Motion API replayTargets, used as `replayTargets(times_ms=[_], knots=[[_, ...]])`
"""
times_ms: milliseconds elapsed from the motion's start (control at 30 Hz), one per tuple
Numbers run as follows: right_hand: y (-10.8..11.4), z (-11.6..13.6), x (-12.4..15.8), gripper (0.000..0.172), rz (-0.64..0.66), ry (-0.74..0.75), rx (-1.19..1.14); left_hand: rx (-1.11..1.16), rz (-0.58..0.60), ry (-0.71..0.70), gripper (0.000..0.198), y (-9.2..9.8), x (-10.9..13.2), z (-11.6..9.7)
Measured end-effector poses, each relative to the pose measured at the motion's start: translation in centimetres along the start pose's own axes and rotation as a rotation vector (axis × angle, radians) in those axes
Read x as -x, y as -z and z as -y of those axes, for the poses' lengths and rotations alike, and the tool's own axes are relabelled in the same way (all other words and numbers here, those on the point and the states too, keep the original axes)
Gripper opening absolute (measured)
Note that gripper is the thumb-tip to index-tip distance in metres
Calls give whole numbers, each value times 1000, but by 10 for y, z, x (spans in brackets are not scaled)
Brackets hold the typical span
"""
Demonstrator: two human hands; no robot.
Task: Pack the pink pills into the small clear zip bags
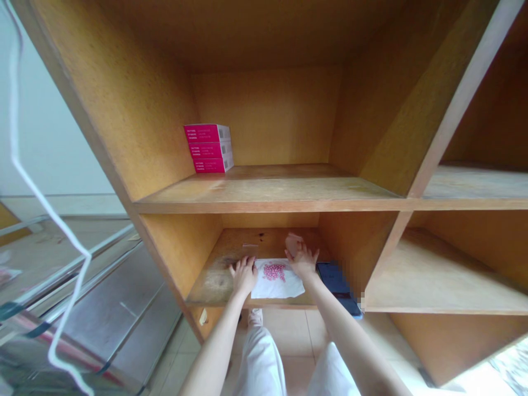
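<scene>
Both my hands reach into a lower compartment of a wooden shelf unit, over its board. My left hand rests palm down with its fingertips by the left edge of a white sheet marked with a cluster of pink dots. My right hand lies beyond the sheet's far edge, fingers spread. A pale translucent piece sits at its fingertips, and I cannot tell if it is held. A dark blue flat item lies to the right of the sheet, partly blurred.
Three stacked pink boxes stand at the left of the upper shelf. Further compartments lie to the right. A white wire hangs at the left, beside metal-edged panels. Tiled floor and my white trousers show below.
</scene>
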State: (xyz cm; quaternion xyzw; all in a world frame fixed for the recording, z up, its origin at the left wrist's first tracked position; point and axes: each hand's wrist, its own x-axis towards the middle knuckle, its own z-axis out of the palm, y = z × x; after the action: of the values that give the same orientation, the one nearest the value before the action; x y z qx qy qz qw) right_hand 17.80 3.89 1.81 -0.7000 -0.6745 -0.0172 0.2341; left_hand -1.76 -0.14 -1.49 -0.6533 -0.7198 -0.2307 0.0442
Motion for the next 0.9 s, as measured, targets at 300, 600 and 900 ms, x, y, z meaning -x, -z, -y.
replayTargets(times_ms=[300,600,900], knots=[[9,1,-7,47,51,-23,21,7,-11,2,37,-2,0,0],[8,3,-10,40,22,-35,32,10,-4,4,37,1,0,-1],[8,-3,-17,35,-54,45,73,8,-23,-3,37,0,0,0]])
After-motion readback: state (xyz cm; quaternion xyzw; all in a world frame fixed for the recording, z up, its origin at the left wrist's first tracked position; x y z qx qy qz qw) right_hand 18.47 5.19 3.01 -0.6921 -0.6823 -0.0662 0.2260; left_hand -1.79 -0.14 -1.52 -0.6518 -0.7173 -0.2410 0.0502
